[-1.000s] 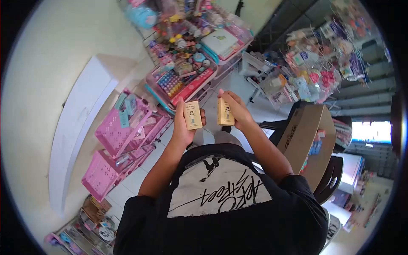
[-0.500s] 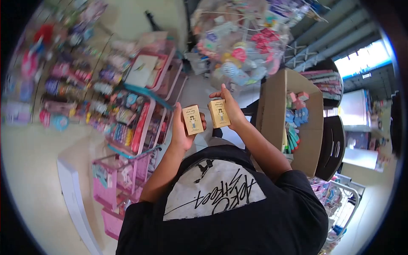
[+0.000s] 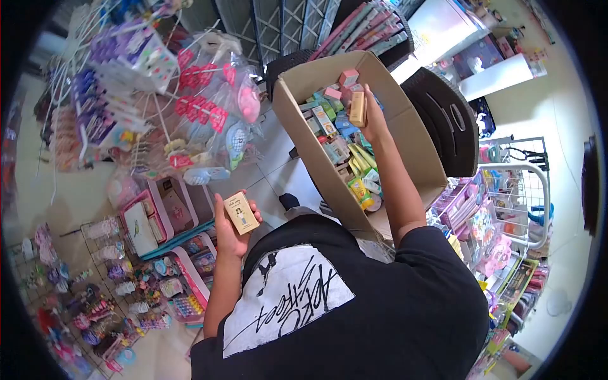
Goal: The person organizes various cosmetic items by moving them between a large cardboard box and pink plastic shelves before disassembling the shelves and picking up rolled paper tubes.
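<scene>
My left hand (image 3: pixel 232 235) is palm up, with thumb and fingers around a small yellow box (image 3: pixel 241 213) that has a figure printed on its face. Over the large open cardboard box (image 3: pixel 411 142) is my right hand (image 3: pixel 373 120), closed on a similar yellow box (image 3: pixel 358 109). Inside the carton, below that hand, lie pink boxes (image 3: pixel 348 78), green-and-yellow tubes (image 3: pixel 361 192) and several other small packages.
Hair accessories in plastic bags (image 3: pixel 215 107) hang at the upper left. Pink-edged trays (image 3: pixel 190 272) of small goods stand at lower left. A dark slotted chair (image 3: pixel 446 123) is beside the carton. A white wire rack (image 3: pixel 538 215) stands at right.
The view has turned to the right, bringing the carton to the centre. My right hand has moved away from my left and over the carton, still with its yellow box.
</scene>
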{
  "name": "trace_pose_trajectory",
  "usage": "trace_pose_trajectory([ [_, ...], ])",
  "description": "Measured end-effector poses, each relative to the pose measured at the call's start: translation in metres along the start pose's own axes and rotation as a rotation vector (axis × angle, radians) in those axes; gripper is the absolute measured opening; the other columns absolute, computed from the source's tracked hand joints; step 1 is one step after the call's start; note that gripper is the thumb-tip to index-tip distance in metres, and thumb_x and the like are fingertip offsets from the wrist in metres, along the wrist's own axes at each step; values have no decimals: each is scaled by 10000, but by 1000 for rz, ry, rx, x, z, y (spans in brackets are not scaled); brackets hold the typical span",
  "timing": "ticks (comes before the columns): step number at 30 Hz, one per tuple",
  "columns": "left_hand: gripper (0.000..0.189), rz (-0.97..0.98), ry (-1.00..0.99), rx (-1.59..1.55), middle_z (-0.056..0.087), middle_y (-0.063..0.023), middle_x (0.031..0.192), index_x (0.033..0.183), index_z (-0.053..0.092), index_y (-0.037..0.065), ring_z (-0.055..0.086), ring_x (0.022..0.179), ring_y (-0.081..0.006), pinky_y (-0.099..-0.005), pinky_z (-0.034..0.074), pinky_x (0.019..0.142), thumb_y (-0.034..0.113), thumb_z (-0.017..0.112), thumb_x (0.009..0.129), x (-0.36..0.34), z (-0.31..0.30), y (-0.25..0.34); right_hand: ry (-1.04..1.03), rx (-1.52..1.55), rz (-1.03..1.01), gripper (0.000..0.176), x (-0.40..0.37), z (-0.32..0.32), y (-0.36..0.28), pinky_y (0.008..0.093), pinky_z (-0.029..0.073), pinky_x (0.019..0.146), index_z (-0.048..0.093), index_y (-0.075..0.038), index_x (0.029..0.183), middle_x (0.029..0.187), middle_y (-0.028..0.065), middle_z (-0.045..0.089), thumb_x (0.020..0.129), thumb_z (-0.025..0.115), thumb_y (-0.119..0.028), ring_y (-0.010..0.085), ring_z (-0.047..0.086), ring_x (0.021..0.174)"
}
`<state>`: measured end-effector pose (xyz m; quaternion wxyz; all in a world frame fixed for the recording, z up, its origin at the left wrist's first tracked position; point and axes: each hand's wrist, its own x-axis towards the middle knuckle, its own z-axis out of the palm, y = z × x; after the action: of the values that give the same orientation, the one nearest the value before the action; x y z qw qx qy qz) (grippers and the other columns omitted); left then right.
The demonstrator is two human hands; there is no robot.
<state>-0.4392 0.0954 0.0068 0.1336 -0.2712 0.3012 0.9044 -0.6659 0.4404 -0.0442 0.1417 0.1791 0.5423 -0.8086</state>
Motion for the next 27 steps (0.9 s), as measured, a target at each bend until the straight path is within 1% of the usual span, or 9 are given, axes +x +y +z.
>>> trace_pose_trajectory([
  [1, 616, -12, 0, 10, 569, -114, 825, 1156, 529, 55, 597, 708, -231, -359, 502, 672, 621, 416, 939, 4, 1, 1, 113, 91, 8, 463, 10, -24, 16, 318, 522, 604, 571, -105, 1071, 817, 27, 611, 894, 582, -533, 160, 629, 731],
  [5, 614, -70, 8, 27, 569, -113, 834, 1161, 518, 55, 597, 715, -230, -364, 508, 674, 618, 412, 942, 20, 8, 0, 365, -396, 118, 514, 32, -105, 126, 336, 507, 776, 525, -29, 1227, 1085, 112, 619, 879, 647, -387, 191, 611, 946],
  [9, 576, -77, -3, 97, 576, -114, 847, 1171, 513, 52, 600, 734, -225, -366, 513, 692, 579, 405, 964, 37, 17, -2, 245, -796, 42, 606, 22, -128, 181, 326, 484, 864, 447, 23, 1335, 1182, 136, 603, 867, 670, -291, 214, 602, 1010],
  [13, 446, -108, 9, 229, 619, -116, 886, 1185, 519, 46, 639, 793, -218, -352, 543, 736, 439, 498, 974, 50, 25, -5, -29, -654, 4, 682, 28, -139, 173, 338, 475, 895, 379, 1, 1420, 1209, 166, 590, 854, 679, -237, 228, 597, 1038],
  [16, 422, -133, -8, 283, 626, -100, 914, 1183, 527, 45, 636, 828, -203, -346, 540, 761, 409, 518, 969, 60, 37, -9, -228, -852, 278, 693, 26, -132, 120, 342, 474, 905, 402, -11, 1412, 1232, 174, 586, 849, 691, -292, 223, 595, 1050],
  [19, 425, -115, -33, 355, 621, -76, 943, 1172, 542, 52, 619, 862, -179, -330, 526, 770, 425, 505, 972, 67, 62, -15, -392, -1683, 14, 703, 40, -126, 87, 336, 485, 876, 475, -50, 1376, 1254, 204, 586, 842, 679, -458, 234, 605, 1030],
  [20, 424, -100, -70, 376, 617, -72, 957, 1166, 546, 52, 610, 890, -173, -320, 511, 800, 427, 492, 977, 71, 68, -16, -380, -1718, 134, 656, 39, -99, 58, 323, 475, 887, 516, -41, 1329, 1186, 202, 610, 858, 660, -475, 247, 604, 1024],
  [24, 422, 38, -197, 468, 566, -60, 1085, 1204, 513, 48, 542, 1037, -140, -301, 430, 923, 412, 414, 1013, 79, 121, -14, -627, -960, -48, 550, -38, 21, -59, 329, 486, 833, 559, 2, 1223, 1114, 136, 633, 896, 645, -431, 200, 611, 987],
  [27, 413, 228, -326, 510, 509, -92, 1177, 1267, 451, 47, 500, 1121, -158, -311, 395, 975, 378, 403, 1026, 98, 149, -24, -885, -549, -102, 620, -76, 70, -64, 275, 478, 812, 411, -7, 1350, 1140, 96, 606, 877, 710, -275, 131, 588, 981],
])
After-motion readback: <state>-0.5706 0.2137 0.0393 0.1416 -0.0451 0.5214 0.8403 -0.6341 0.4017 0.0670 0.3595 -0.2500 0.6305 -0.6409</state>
